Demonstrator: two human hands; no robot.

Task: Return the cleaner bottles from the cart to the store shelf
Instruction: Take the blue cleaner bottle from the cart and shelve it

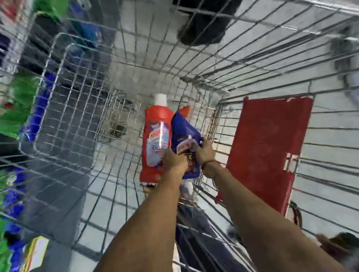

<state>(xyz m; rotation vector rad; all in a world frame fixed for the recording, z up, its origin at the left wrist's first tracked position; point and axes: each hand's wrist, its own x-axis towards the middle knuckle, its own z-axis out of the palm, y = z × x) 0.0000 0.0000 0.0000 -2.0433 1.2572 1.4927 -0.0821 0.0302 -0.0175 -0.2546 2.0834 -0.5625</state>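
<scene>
Two cleaner bottles lie in the bottom of the wire cart (62, 119). The red bottle (157, 136) with a white cap lies flat, cap pointing away from me. Beside it on the right a blue bottle (184, 133) is tilted up, and part of its label shows between my fingers. My left hand (174, 162) grips the blue bottle's lower left side and touches the red bottle's edge. My right hand (204, 152), with a thin band at the wrist, grips the blue bottle's right side. Both forearms reach down into the cart.
A red fold-down seat flap (268, 144) stands at the cart's right end. Store shelves with green and blue packages (11, 116) run along the left, blurred. Another person's dark shoe and trouser leg (204, 16) stand beyond the cart's far side. Grey floor shows through the wires.
</scene>
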